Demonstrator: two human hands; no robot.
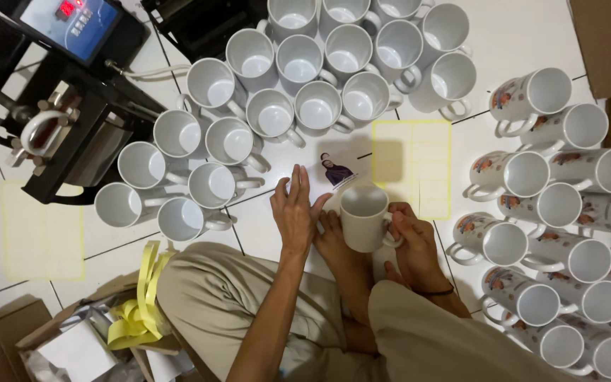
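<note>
I sit cross-legged on a white tiled floor. My right hand (413,239) grips the handle of a plain white mug (363,218) that stands upright in front of my feet. My left hand (295,206) lies flat, fingers together, on a printed paper sheet (335,170) showing a small picture of a person, just left of the mug.
Several blank white mugs (298,64) stand clustered ahead and to the left. Several printed mugs (567,212) lie at the right. A black mug heat press (58,92) sits at the far left. A yellowish sheet (419,166) lies ahead; an open cardboard box (72,332) with yellow strapping (139,311) is near my left knee.
</note>
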